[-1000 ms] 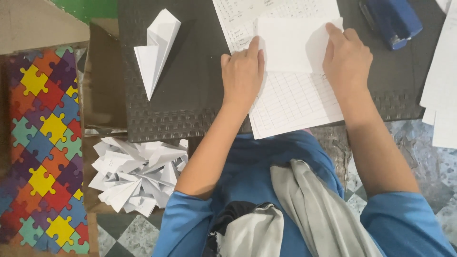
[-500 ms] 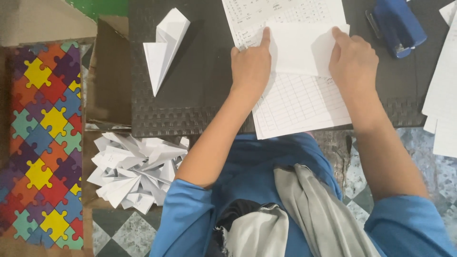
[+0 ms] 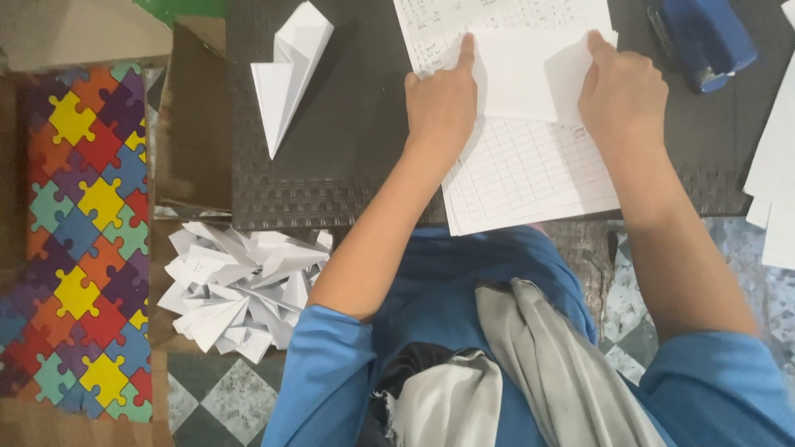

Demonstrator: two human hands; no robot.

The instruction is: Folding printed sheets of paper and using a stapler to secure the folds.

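A folded white sheet (image 3: 517,74) lies on a stack of printed ruled paper (image 3: 530,174) on a dark textured mat (image 3: 331,165). My left hand (image 3: 439,103) presses the folded sheet's left edge with its forefinger stretched along it. My right hand (image 3: 621,95) pinches and holds down the sheet's right side, where a corner is turned over. A finished folded paper plane (image 3: 290,70) lies on the mat to the left of my left hand.
A heap of several folded paper planes (image 3: 240,285) sits below the mat's left part. A blue stapler (image 3: 704,37) lies at the upper right. More white sheets (image 3: 774,157) lie at the right edge. A colourful puzzle-pattern mat (image 3: 79,240) covers the floor on the left.
Both hands stay on the folded sheet; my left forefinger has slid a little up along its left edge. The view has shifted slightly.
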